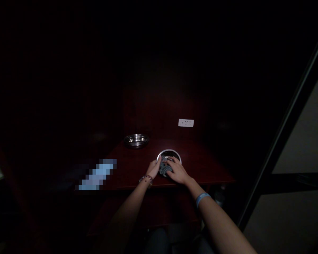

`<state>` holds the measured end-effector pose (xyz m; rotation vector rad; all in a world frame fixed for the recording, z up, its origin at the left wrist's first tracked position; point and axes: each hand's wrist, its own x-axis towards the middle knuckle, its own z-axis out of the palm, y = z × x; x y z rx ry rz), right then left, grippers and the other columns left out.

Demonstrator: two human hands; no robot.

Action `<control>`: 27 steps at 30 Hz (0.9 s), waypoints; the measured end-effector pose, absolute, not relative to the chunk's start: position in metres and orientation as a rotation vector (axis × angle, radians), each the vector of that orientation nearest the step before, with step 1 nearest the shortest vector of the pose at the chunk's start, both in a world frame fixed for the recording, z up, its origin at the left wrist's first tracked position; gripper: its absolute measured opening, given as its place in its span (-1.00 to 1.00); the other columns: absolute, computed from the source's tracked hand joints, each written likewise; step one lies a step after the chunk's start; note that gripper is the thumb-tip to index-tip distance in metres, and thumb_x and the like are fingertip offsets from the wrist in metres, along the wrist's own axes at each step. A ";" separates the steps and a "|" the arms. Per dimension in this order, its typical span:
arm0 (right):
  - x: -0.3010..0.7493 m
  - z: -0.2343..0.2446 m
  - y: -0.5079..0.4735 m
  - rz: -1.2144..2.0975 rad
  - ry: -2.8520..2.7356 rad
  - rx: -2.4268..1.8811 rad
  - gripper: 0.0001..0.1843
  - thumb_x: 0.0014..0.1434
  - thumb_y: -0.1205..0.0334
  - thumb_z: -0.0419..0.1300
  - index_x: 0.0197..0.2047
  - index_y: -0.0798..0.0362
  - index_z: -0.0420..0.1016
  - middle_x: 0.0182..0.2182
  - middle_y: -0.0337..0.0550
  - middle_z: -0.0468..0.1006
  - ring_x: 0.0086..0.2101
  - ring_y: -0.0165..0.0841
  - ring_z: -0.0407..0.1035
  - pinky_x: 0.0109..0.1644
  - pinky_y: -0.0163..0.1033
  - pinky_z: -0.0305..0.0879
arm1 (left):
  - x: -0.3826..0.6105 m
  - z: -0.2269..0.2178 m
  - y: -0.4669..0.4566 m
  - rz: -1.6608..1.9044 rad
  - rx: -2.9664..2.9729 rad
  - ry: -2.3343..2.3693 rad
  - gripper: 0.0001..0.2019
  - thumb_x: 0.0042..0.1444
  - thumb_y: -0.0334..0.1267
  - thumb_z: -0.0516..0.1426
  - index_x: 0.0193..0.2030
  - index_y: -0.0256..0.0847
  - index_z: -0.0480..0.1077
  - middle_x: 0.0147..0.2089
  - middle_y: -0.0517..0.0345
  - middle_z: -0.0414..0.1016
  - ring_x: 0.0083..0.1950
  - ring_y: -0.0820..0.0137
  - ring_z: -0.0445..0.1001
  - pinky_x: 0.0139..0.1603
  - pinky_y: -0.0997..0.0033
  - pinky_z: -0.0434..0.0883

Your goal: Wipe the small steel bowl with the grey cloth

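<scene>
The scene is very dark. A round metal-rimmed bowl sits on a dark red table, and a grey-blue cloth lies over its near edge. My left hand grips the bowl's left rim, fingers curled against it; a beaded bracelet is on that wrist. My right hand presses down on the cloth with its fingers bent over it; a blue band is on that wrist. The bowl's inside is mostly hidden by the cloth and hands.
A second shiny metal bowl stands farther back on the left. A white socket plate is on the back wall. A blurred pale blue patch lies at the table's left. A dark frame edge runs diagonally on the right.
</scene>
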<state>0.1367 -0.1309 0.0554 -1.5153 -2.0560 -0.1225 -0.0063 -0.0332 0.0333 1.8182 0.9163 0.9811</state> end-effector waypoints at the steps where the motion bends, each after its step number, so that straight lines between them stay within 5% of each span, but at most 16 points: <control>1: 0.136 0.056 -0.131 -0.126 -2.050 -1.519 -0.50 0.04 0.31 0.11 0.10 0.02 0.33 0.20 -0.05 0.21 0.20 -0.22 0.02 0.24 -0.06 -0.02 | -0.006 0.033 -0.033 0.978 1.817 0.916 -0.29 0.11 0.27 -0.20 -0.16 -0.31 0.50 -0.21 -0.03 0.59 -0.14 0.24 0.51 -0.14 0.37 0.41; 12: 0.135 0.060 -0.129 -0.204 -2.041 -1.639 -0.64 0.11 0.23 0.08 0.00 0.03 0.41 -0.02 -0.07 0.41 0.01 -0.25 0.25 0.12 -0.17 0.12 | -0.006 0.032 -0.030 0.985 1.874 0.933 -0.28 0.12 0.27 -0.22 -0.21 -0.32 0.51 -0.28 -0.03 0.58 -0.20 0.22 0.51 -0.18 0.35 0.38; 27: 0.136 0.078 -0.134 -0.550 -2.135 -1.845 -0.59 0.14 0.05 0.02 -0.08 0.10 0.49 -0.24 0.06 0.56 -0.06 -0.10 0.26 0.11 -0.03 -0.02 | -0.003 0.033 -0.035 0.987 1.884 0.887 -0.35 0.13 0.21 -0.16 -0.16 -0.31 0.50 -0.22 -0.02 0.59 -0.15 0.23 0.51 -0.12 0.37 0.40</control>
